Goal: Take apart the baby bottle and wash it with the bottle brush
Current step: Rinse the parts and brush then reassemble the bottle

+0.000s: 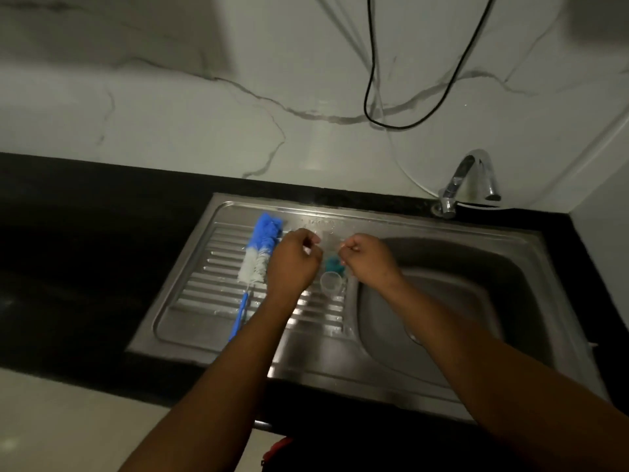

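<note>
**Both hands curled over the drainboard, bottle parts beside the basin**

Head view: the stainless steel sink basin [459, 284] served as the landmark. Just beside its rim, on the ribbed steel drainboard [211, 277], stood a small clear plastic cup-shaped bottle part [329, 282]. A teal piece [334, 264] lay close behind it, too blurred to name. Farther from the basin on the same drainboard lay the blue-and-white bristled bottle brush [260, 253], its blue handle pointing toward the person.

The left hand [292, 264] and the right hand [369, 260] hovered near each other above the drainboard at the basin's edge. The fingers of both were curled narrow, as if pinching something between them. A faint clear shape showed there, but I could not tell whether either hand actually held a part.

A chrome tap [471, 178] stood behind the basin on the black worktop [85, 250].

By my judgement the clear plastic parts were light, stiff and, on a wet drainboard, slippery. They would be best gripped around the rim or threaded neck rather than on the smooth wall. The brush was best taken by its handle, since the bristles would give.
</note>
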A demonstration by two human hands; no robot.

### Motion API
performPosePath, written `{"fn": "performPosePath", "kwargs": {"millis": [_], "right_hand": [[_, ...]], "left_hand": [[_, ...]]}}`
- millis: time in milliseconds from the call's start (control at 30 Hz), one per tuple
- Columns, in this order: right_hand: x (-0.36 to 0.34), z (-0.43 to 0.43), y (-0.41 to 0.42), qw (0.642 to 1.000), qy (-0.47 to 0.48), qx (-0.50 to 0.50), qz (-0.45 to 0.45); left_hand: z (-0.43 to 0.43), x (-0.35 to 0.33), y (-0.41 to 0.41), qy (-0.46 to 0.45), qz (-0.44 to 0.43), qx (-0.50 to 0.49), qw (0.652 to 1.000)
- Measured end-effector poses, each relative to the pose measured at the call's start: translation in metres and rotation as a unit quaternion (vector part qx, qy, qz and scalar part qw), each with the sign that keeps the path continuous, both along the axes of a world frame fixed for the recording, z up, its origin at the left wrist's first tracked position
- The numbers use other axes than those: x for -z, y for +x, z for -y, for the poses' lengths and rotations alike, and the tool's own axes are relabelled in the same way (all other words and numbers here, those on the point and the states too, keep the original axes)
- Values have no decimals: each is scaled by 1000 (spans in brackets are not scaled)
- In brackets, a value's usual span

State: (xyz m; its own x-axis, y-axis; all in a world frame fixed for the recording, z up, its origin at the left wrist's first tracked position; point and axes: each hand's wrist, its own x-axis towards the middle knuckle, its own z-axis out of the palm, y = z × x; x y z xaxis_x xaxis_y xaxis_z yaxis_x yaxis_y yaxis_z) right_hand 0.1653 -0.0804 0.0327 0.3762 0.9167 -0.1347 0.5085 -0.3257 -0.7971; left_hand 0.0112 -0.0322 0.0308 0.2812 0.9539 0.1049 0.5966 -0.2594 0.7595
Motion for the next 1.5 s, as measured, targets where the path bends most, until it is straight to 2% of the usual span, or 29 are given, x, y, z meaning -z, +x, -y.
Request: {"fn": "performPosePath", "kwargs": {"millis": [133, 233, 333, 500, 567, 700, 867, 1000, 1100, 1200, 1300, 1433, 1500], "right_hand": [[5, -6, -30, 997, -6, -64, -51], [8, -7, -48, 993, -13, -89, -74], [11, -6, -57, 991, -25, -105, -76], [14, -7, -60, 988, -50, -105, -103], [13, -7, -60, 987, -58, -101, -114], [11, -11, -59, 986, -61, -100, -122], [1, -13, -53, 986, -14, -74, -149], [-10, -8, -46, 975, 54, -23, -214], [-15, -1, -30, 961, 113, 14, -253], [-19, 11, 2, 952, 168, 65, -246], [-19, 29, 35, 954, 172, 97, -226], [-20, 67, 77, 963, 151, 127, -184], [-20, 85, 89, 955, 159, 151, -200]], "left_hand": [[-13, 20, -51, -5, -46, -106, 993], [-16, 48, -83, -42, -95, -171, 980], [-6, 74, -105, -91, -112, -199, 969], [7, 90, -122, -185, -90, -214, 955], [7, 92, -124, -192, -63, -198, 959], [6, 74, -105, -144, 46, -207, 967], [16, 28, -57, -125, 227, -227, 939], [35, 2, -23, -107, 294, -158, 937], [50, -7, 3, -149, 314, -84, 934], [67, -19, 33, -206, 320, 16, 925], [77, -26, 55, -226, 297, 82, 924], [94, -23, 91, -227, 216, 168, 935], [102, -25, 106, -228, 187, 202, 934]]}}
